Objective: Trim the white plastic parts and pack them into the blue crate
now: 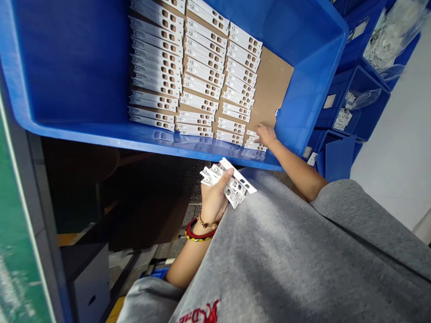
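My left hand [215,193], with bracelets at its wrist, is closed around several white slotted parts [235,188], held fanned in front of the grey shirt. Inside the large blue bin [144,146], my right hand [265,133] reaches over its near right corner. Its fingers are on a white part [254,144] at the near end of the rightmost row. Three longer rows of similar white parts [204,67] lie on brown cardboard [274,74] to the left of that hand. Shadow and the small scale hide how the right fingertips meet the part.
Stacked blue crates [357,103] with small white pieces and plastic bags stand at the right. A green surface [20,224] runs along the left edge. A grey box [89,278] sits low at the left.
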A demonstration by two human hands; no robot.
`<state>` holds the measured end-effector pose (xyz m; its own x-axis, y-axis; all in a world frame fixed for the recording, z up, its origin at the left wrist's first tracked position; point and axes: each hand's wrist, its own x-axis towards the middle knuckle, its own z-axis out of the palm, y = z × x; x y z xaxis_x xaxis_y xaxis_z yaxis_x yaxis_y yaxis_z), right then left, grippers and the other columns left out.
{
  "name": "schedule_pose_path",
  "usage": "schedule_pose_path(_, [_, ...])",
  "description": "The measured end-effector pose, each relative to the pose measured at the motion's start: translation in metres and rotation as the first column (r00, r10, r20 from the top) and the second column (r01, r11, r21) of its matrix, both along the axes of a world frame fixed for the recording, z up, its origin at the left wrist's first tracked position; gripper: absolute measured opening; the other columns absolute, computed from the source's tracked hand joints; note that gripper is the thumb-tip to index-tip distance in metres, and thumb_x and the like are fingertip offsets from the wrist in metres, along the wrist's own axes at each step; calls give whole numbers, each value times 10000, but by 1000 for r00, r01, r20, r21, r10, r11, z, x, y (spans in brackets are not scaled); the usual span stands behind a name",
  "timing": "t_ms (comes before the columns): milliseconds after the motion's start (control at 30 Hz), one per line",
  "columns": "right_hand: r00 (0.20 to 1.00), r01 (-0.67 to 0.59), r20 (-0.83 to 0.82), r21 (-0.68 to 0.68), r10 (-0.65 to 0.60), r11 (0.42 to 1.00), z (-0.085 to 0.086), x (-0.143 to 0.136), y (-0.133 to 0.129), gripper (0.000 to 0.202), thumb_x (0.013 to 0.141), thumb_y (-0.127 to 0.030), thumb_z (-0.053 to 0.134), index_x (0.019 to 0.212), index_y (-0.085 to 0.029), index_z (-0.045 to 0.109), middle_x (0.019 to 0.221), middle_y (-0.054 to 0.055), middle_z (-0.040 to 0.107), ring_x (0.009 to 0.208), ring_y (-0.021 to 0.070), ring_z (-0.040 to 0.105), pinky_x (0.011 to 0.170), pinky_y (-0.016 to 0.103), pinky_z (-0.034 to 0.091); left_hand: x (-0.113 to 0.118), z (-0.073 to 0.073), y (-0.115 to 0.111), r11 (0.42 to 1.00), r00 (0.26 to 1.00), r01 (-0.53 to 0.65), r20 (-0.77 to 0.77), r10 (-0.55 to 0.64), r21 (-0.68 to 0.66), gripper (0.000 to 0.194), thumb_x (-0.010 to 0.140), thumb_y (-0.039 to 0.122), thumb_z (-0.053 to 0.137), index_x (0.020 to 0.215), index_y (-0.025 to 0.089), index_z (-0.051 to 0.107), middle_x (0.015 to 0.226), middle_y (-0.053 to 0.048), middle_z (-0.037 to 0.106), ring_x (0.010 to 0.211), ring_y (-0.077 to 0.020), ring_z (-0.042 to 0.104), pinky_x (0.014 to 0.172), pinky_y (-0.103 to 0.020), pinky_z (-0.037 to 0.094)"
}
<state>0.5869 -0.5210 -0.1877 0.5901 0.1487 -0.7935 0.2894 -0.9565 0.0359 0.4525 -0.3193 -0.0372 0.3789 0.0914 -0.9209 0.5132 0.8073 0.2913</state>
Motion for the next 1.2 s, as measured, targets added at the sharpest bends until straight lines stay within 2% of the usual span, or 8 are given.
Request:
schedule_pose_path(200, [992, 109, 48, 161, -118, 981, -17, -3, -8, 106, 865, -156, 683, 965, -192, 685, 1146, 65, 659, 986, 206, 651, 862, 309, 509, -1, -1, -1, 1000, 1000, -12, -21, 12, -6, 540, 381, 278, 980, 804, 162, 665, 694, 43, 674, 576, -122, 635, 629, -276, 548])
schedule_pose_path(767, [972, 189, 79, 301, -222, 935, -23, 0, -6, 114, 790, -153, 676, 880, -211, 639, 1079, 30, 576, 912, 187, 594, 865, 333, 504, -3, -2, 1, 1000, 1000, 20, -21, -20, 9, 531, 396, 293, 974, 810, 161, 670, 689, 34, 681, 569, -140, 652, 622, -291, 562])
schedule_pose_path(833, [959, 217, 96, 354, -266, 910, -8, 3, 1, 109, 796, -137, 651, 884, -197, 627, 1071, 43, 577, 899, 180, 593, 859, 326, 503, -2, -2, 1, 999, 999, 42, -10, -42, 16, 528, 405, 304, 972, 817, 157, 677, 691, 29, 684, 561, -143, 653, 610, -291, 562])
schedule_pose_path(900, [932, 275, 66, 509, -355, 816, 23, 2, 12, 56, 839, -176, 624, 892, -184, 609, 1008, 42, 600, 843, 159, 590, 834, 303, 500, -3, -2, 1, 997, 998, 66, 1, -66, 29, 519, 411, 319, 970, 808, 153, 679, 685, 26, 684, 553, -142, 650, 596, -286, 558])
schedule_pose_path(967, [888, 388, -105, 695, -449, 605, 69, -8, 25, 107, 896, -298, 603, 892, -191, 596, 892, 14, 621, 758, 134, 582, 762, 270, 499, -4, -5, 0, 994, 996, 90, 23, -92, 57, 496, 439, 330, 961, 812, 156, 682, 690, 24, 687, 564, -142, 652, 607, -283, 558])
schedule_pose_path(1033, [862, 496, -352, 735, -366, 461, 117, -26, 37, 195, 891, -397, 628, 925, -205, 610, 894, 7, 646, 773, 131, 608, 711, 250, 498, -8, -10, -1, 987, 991, 112, 56, -119, 110, 466, 474, 333, 948, 824, 157, 694, 728, 17, 703, 603, -138, 660, 648, -278, 560])
schedule_pose_path(1100, [839, 542, -483, 699, -252, 466, 156, -47, 45, 246, 797, -405, 738, 888, -212, 615, 841, -9, 652, 727, 122, 614, 648, 232, 488, -12, -15, -3, 973, 983, 135, 95, -154, 185, 449, 493, 326, 944, 839, 156, 714, 793, 2, 726, 677, -140, 674, 712, -273, 559])
schedule_pose_path(1200, [765, 643, -563, 633, -313, 431, 181, -71, 47, 198, 814, -347, 699, 890, -219, 568, 826, -16, 649, 717, 117, 638, 646, 232, 507, -16, -18, -6, 954, 966, 164, 154, -206, 250, 427, 532, 337, 940, 864, 158, 739, 859, -15, 739, 766, -139, 678, 768, -255, 557])
